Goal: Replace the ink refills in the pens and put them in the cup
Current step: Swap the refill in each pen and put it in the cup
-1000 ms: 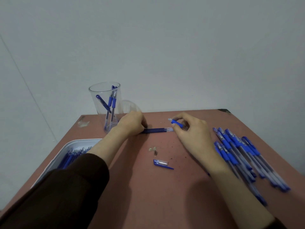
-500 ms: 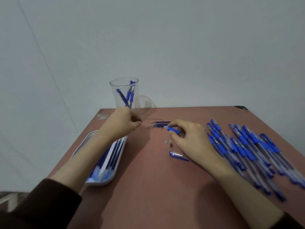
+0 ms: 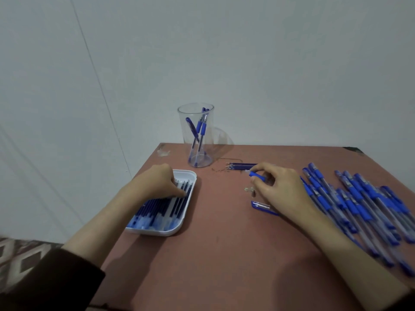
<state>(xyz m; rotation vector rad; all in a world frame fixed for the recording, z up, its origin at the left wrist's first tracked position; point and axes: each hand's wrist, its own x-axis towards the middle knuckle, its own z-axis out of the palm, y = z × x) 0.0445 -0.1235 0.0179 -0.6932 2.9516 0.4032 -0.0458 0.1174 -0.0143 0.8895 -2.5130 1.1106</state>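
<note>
The left hand (image 3: 157, 184) reaches into the white tray (image 3: 157, 232) at the left edge of the table (image 3: 224, 254), its bent fingertips (image 3: 182, 194) resting on the row of blue refills (image 3: 167, 206). The hand covers the contact point, so I cannot tell whether the fingers pinch a refill or only touch the row. The near ends of the refills blur into a pale smear. The right hand (image 3: 281, 189) lies near the middle of the table, thumb and forefinger clamped on the blue grip of a pen (image 3: 257, 175). The rest of that pen is hidden under the palm. Just beyond it lie a few loose refills (image 3: 241, 166), side by side. A small pale part (image 3: 250, 190), too small to identify, sits left of the hand, and a clear cap with a blue clip (image 3: 261, 205) pokes out from under the wrist. The clear cup (image 3: 197, 153) stands upright at the far edge, holding what look like three pens (image 3: 199, 129). The pile of pens (image 3: 359, 209) on the right is smeared and cut off by the frame. A dark sleeve (image 3: 56, 279) fills the near left corner.
</note>
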